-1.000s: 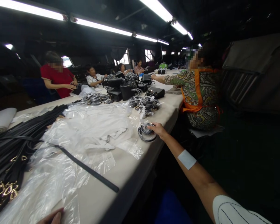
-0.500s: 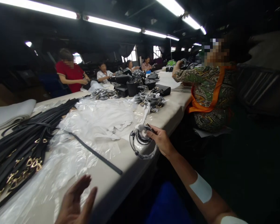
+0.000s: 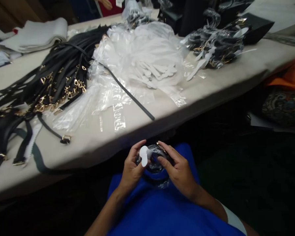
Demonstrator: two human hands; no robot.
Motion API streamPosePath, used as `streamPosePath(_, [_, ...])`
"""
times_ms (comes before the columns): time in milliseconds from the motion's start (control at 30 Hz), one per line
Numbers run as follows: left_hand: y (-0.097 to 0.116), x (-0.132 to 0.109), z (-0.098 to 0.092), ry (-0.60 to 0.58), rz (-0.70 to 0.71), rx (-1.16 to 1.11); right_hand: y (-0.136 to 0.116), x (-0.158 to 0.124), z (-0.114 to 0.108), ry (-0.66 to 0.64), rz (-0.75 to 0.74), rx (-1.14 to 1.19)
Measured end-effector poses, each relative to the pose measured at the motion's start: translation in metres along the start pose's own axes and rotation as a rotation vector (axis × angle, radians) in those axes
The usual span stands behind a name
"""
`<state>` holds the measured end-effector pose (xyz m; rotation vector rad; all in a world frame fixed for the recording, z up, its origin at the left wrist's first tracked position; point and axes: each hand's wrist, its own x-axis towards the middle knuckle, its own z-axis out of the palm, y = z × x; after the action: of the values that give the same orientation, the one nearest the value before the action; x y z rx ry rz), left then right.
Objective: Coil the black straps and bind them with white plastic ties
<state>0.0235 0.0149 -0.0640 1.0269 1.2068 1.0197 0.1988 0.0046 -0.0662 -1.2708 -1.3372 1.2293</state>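
A coiled black strap (image 3: 158,167), wrapped in clear plastic, is held above my lap between both hands. My left hand (image 3: 132,168) grips its left side, thumb in front, by a white paper tag (image 3: 144,154) that sticks up from the coil. On the right side my right hand (image 3: 178,170) pinches the coil between thumb and fingers. A bit of gold metal (image 3: 161,146) shows at the right fingertips. The far side of the coil is partly hidden by my fingers.
The table (image 3: 140,131) holds a heap of black straps with gold clasps (image 3: 64,82), clear plastic bags (image 3: 118,95), white tags in plastic (image 3: 154,70), wrapped coils (image 3: 215,46) and black bags (image 3: 257,26). A single strap (image 3: 130,93) points toward the table edge. A seated person's patterned clothing (image 3: 285,103) is at right.
My right hand has brought the coiled strap from over the table edge back to my lap. My left hand, open before, has closed on it. The view has tipped down and left.
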Motion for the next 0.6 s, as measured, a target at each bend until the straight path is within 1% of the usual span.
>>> streamPosePath(67, [-0.014, -0.005, -0.014, -0.054, -0.064, -0.054, 0.002, -0.010, 0.000, -0.077, -0.003, -0.002])
streamPosePath(167, [-0.029, -0.009, -0.035, -0.121, -0.138, -0.160, 0.001, -0.021, -0.005, -0.247, 0.030, 0.048])
streamPosePath(233, [-0.032, -0.012, -0.045, -0.161, -0.165, -0.200, 0.003, -0.024, -0.007, -0.340, 0.094, 0.109])
streamPosePath(300, [-0.030, -0.013, -0.052, -0.203, -0.183, -0.190, 0.007, -0.026, -0.007, -0.387, 0.190, 0.215])
streamPosePath(367, [-0.026, -0.014, -0.056, -0.228, -0.195, -0.149, 0.011, -0.025, -0.006, -0.376, 0.265, 0.318])
streamPosePath(433, [-0.023, -0.014, -0.059, -0.248, -0.205, -0.107, 0.010, -0.021, -0.006, -0.306, 0.256, 0.327])
streamPosePath(500, [-0.023, -0.013, -0.061, -0.281, -0.216, -0.069, 0.005, -0.015, -0.007, -0.231, 0.162, 0.244])
streamPosePath(600, [-0.024, -0.012, -0.059, -0.345, -0.213, -0.029, -0.008, -0.007, -0.008, -0.209, -0.009, 0.101])
